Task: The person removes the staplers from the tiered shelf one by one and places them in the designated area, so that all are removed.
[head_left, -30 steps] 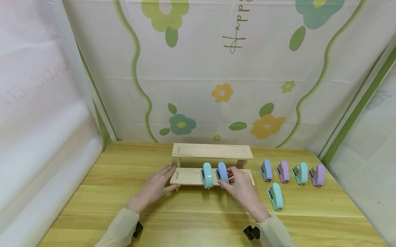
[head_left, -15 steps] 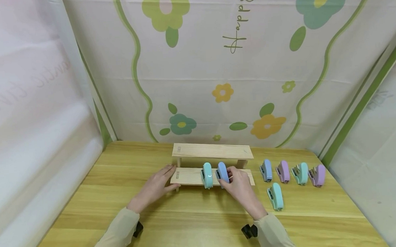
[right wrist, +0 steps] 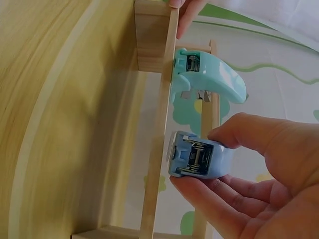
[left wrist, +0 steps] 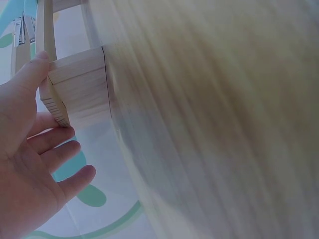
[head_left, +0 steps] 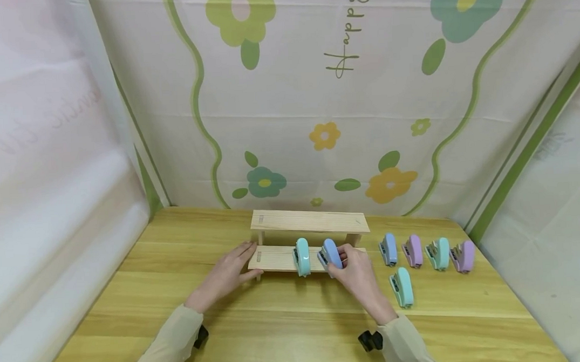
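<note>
My right hand [head_left: 359,275] pinches a small blue stapler [right wrist: 199,157] between thumb and fingers, at the lower board of a two-tier wooden rack [head_left: 274,259]. In the head view this stapler leans a little; I cannot tell whether its base touches the board. To its left, a mint-green stapler [head_left: 302,257] stands on the same board. My left hand [head_left: 226,273] holds the left end of the lower board, thumb at the front edge and fingers at the back. In the left wrist view, the thumb and index finger flank the board end [left wrist: 54,104].
Right of the rack stand a blue stapler [head_left: 389,250], a purple one [head_left: 412,251], a mint one [head_left: 438,254] and another purple one [head_left: 462,257]. A mint stapler [head_left: 402,288] sits in front of them. Printed curtains [head_left: 286,95] enclose the wooden table [head_left: 277,333].
The blue stapler in my right hand has shifted slightly right and tilted, widening the space from the mint one. My left hand stays on the rack.
</note>
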The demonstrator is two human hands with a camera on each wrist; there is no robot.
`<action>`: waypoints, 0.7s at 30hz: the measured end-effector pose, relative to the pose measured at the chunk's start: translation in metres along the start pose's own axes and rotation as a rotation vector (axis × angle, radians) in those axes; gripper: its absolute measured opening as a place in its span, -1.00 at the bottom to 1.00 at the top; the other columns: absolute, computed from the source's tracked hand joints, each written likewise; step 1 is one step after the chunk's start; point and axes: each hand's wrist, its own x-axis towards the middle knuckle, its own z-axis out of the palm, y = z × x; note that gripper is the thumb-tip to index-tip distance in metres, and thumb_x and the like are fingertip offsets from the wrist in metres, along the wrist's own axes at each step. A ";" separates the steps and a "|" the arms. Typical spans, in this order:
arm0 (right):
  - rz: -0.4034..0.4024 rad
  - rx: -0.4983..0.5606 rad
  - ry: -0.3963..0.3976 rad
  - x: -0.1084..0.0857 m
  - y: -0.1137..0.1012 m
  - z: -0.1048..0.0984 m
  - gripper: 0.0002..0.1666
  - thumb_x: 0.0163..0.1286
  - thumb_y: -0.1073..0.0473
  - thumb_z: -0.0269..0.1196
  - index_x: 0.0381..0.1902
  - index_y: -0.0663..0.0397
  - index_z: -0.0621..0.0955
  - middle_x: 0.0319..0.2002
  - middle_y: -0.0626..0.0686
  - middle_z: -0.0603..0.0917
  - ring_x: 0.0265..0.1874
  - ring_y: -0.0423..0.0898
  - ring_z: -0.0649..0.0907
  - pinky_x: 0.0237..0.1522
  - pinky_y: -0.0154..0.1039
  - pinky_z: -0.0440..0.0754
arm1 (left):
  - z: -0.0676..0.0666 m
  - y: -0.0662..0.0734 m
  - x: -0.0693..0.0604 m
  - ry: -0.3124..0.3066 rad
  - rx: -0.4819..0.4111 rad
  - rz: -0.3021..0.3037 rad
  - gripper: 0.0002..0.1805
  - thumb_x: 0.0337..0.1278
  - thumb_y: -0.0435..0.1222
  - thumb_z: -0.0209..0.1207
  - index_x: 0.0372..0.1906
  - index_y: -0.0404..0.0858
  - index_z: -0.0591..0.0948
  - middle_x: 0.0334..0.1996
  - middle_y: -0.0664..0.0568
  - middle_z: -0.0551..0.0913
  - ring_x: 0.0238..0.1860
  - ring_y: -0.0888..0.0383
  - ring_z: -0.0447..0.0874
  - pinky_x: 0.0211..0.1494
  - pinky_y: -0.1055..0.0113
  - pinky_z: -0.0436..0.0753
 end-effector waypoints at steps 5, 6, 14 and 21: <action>-0.006 -0.001 0.014 -0.002 0.007 -0.009 -0.71 0.08 0.31 0.40 -0.22 0.33 0.64 -0.33 0.24 0.77 -0.42 -0.03 0.75 -0.42 -0.24 0.78 | 0.001 -0.001 0.000 -0.006 0.007 0.000 -0.22 0.13 -0.07 0.36 0.33 -0.46 0.44 0.31 -0.35 0.49 0.31 -0.26 0.50 0.30 -0.08 0.60; -0.007 -0.004 0.018 -0.002 0.008 -0.011 -0.71 0.08 0.31 0.40 -0.22 0.34 0.64 -0.33 0.24 0.77 -0.43 -0.02 0.75 -0.42 -0.23 0.78 | 0.001 -0.001 0.000 -0.008 0.006 -0.001 -0.23 0.14 -0.07 0.36 0.33 -0.46 0.44 0.31 -0.35 0.49 0.32 -0.26 0.50 0.30 -0.08 0.60; 0.047 -0.040 0.040 -0.008 0.023 -0.035 -0.63 0.13 0.26 0.39 -0.13 0.38 0.64 -0.28 0.28 0.78 -0.34 0.07 0.77 -0.33 -0.12 0.80 | 0.001 -0.001 0.001 -0.013 -0.012 -0.002 -0.22 0.14 -0.07 0.36 0.33 -0.46 0.43 0.32 -0.34 0.48 0.33 -0.26 0.49 0.32 -0.08 0.59; 0.034 -0.071 0.092 -0.013 0.040 -0.050 -0.60 0.11 0.28 0.40 -0.13 0.44 0.62 -0.28 0.35 0.76 -0.34 0.13 0.77 -0.35 -0.09 0.81 | 0.002 -0.003 0.001 0.000 -0.006 0.011 -0.22 0.13 -0.07 0.36 0.33 -0.47 0.44 0.32 -0.34 0.49 0.32 -0.26 0.50 0.30 -0.08 0.60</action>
